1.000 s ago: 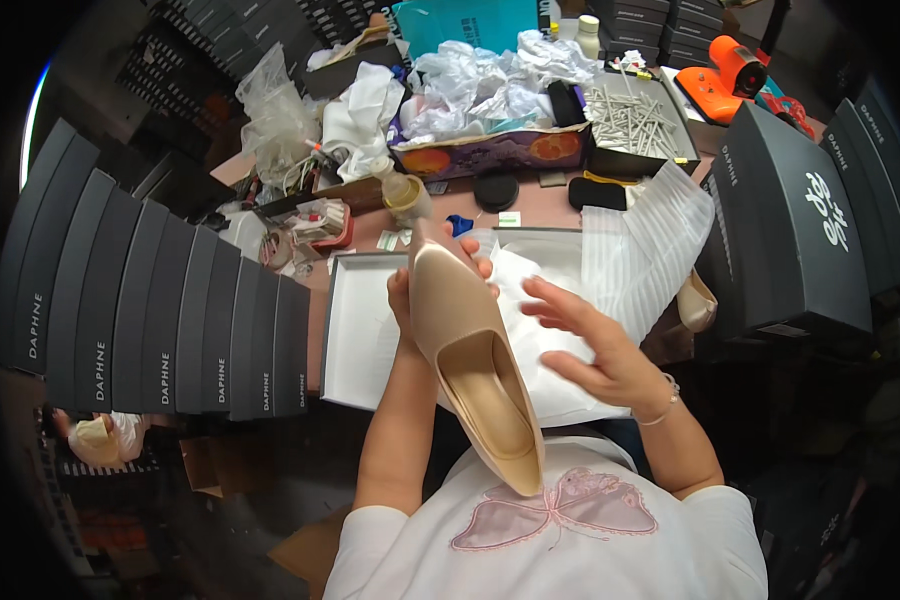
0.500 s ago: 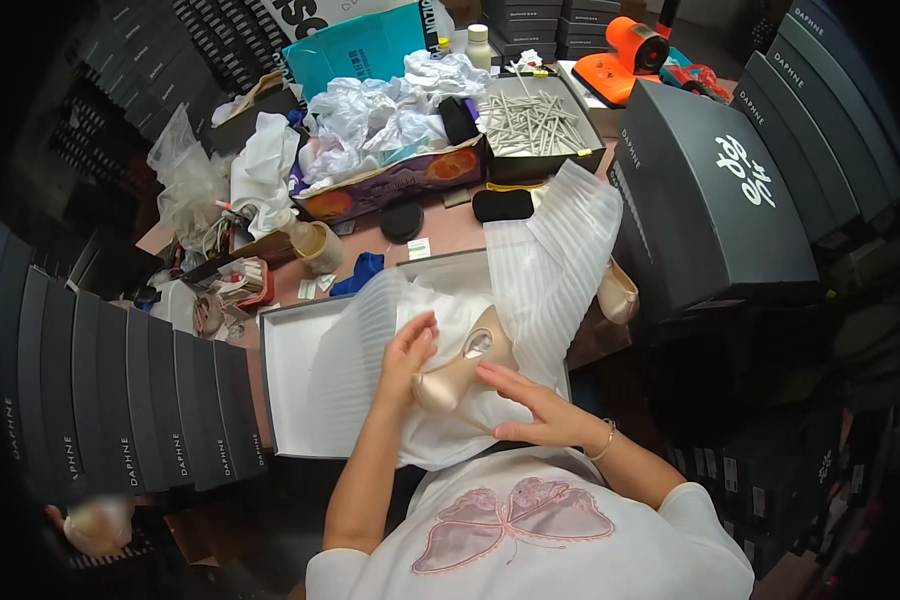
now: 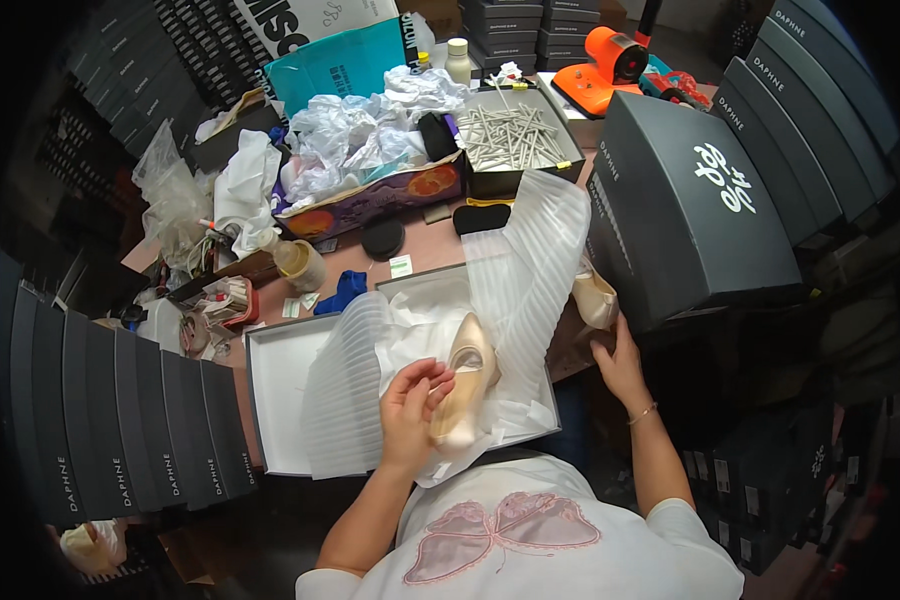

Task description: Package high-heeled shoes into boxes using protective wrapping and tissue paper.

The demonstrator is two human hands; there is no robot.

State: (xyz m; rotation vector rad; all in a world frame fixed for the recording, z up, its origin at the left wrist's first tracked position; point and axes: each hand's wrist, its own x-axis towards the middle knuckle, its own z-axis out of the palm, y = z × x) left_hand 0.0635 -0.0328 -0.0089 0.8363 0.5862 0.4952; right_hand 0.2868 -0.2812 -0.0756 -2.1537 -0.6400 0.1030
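A cream satin slip-on shoe (image 3: pixel 472 345) lies over white tissue in an open grey shoe box (image 3: pixel 280 400), its toe slightly blurred and pointing toward me. My left hand (image 3: pixel 412 408) has its fingers curled against the side of this shoe, by its opening. Out to the right, my right hand (image 3: pixel 625 370) reaches to a second cream shoe (image 3: pixel 597 300) beside the box; thumb and fingers are apart, with the fingertips close to its toe. Whether they touch it, I cannot tell. Translucent ribbed wrapping sheets (image 3: pixel 535 245) drape over the box's left and far right sides.
Behind the box stand a carton of crumpled paper (image 3: pixel 360 130) and a tray of pale sticks (image 3: pixel 510 135). A large dark shoe box (image 3: pixel 690 200) rises at the right. Dark boxes (image 3: pixel 140 410) line the left. A blue cloth (image 3: pixel 343 292) and round black lid (image 3: pixel 382 240) lie between.
My right hand has left the shoe in the box and moved right to the second shoe. The first shoe has turned and lies more lengthwise toward me; my left hand stays at it.
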